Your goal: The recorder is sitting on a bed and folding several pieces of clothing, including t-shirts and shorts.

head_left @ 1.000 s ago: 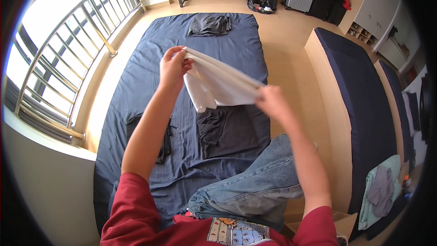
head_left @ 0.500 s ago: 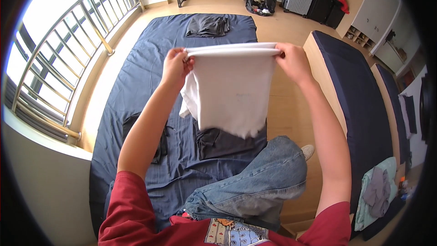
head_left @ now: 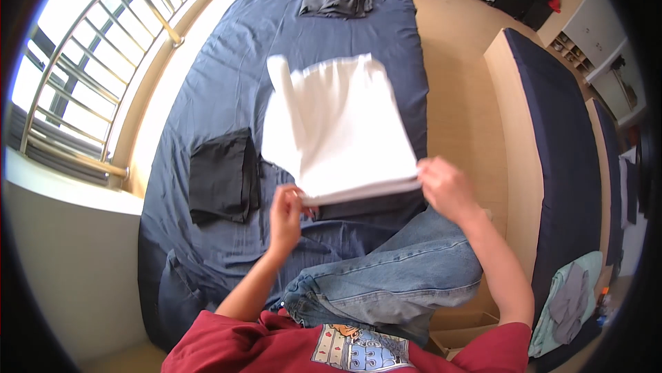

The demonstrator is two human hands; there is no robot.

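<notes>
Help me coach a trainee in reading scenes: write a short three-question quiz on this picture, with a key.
1. True or false: the left hand and the right hand both hold the white cloth along its near edge.
2. Which colour is the folded garment on the bed, to the left of the white cloth? A) red B) black C) green
3. Fill in: another bundle of fabric lies at the bed's ____ end.

Key: 1 true; 2 B; 3 far.
</notes>
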